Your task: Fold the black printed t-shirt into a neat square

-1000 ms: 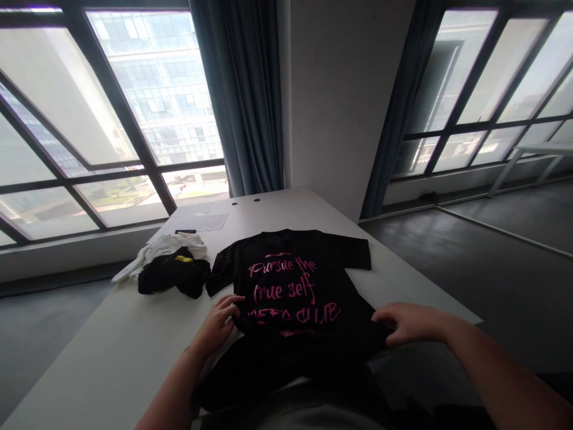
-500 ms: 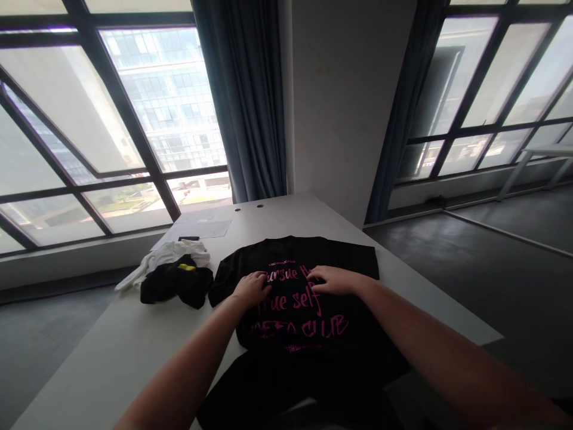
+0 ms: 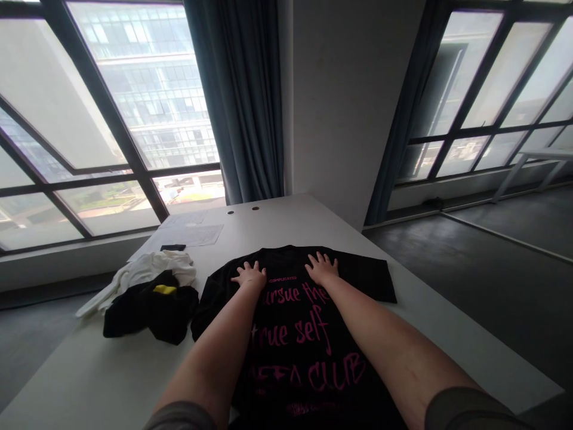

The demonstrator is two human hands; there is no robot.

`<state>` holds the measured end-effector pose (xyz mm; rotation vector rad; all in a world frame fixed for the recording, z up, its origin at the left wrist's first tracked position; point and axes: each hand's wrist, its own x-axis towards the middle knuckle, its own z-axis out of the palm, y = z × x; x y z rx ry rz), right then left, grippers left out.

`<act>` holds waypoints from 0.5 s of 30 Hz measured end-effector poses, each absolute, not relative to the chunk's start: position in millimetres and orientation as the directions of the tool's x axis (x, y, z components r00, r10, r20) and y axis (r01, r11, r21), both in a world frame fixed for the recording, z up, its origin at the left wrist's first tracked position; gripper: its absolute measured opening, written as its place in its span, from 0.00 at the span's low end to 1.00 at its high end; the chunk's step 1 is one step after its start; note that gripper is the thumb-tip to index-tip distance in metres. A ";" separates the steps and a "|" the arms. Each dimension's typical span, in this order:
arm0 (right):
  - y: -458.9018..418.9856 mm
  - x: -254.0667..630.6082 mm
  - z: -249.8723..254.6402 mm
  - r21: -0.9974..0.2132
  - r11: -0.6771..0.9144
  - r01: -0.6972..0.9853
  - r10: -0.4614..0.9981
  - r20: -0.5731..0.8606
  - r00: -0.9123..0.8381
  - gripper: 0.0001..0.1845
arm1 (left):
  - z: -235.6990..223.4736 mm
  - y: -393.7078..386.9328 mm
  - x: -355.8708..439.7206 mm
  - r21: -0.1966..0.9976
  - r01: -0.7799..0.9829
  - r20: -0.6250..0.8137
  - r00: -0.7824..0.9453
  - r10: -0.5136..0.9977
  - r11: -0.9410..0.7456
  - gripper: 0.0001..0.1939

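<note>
A black T-shirt [image 3: 358,278] with pink lettering lies spread flat on the white table [image 3: 439,334], its collar end away from me. My left hand [image 3: 249,276] rests palm-down on the shirt's upper left, fingers spread. My right hand [image 3: 321,267] lies flat on the upper right near the collar, fingers also spread. Both hands hold nothing. My forearms stretch over the printed text and hide part of it.
A heap of white and black clothes [image 3: 147,292] with a yellow tag sits left of the shirt. Papers [image 3: 197,234] and a small dark object [image 3: 172,247] lie farther back. Two round cable holes mark the far table end. Windows and blue curtains stand behind.
Both hands have slid from the shirt's lower edge up over the lettering to the shoulder area, and their fingers have spread flat. The view has moved closer over the table.
</note>
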<state>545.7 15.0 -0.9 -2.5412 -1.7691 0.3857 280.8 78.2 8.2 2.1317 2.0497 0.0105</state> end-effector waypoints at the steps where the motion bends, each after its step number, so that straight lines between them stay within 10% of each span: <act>1: 24.3 544.7 -1.8 -0.156 -0.380 0.912 0.916 -0.202 0.348 0.38 | 5.8 85.9 286.6 0.137 0.990 -0.116 0.051 0.992 -0.035 0.36; 15: 88.8 558.7 -10.8 -0.156 -0.416 0.896 0.901 -0.204 0.383 0.39 | -7.0 129.0 288.4 0.185 0.969 -0.070 0.178 0.982 -0.162 0.37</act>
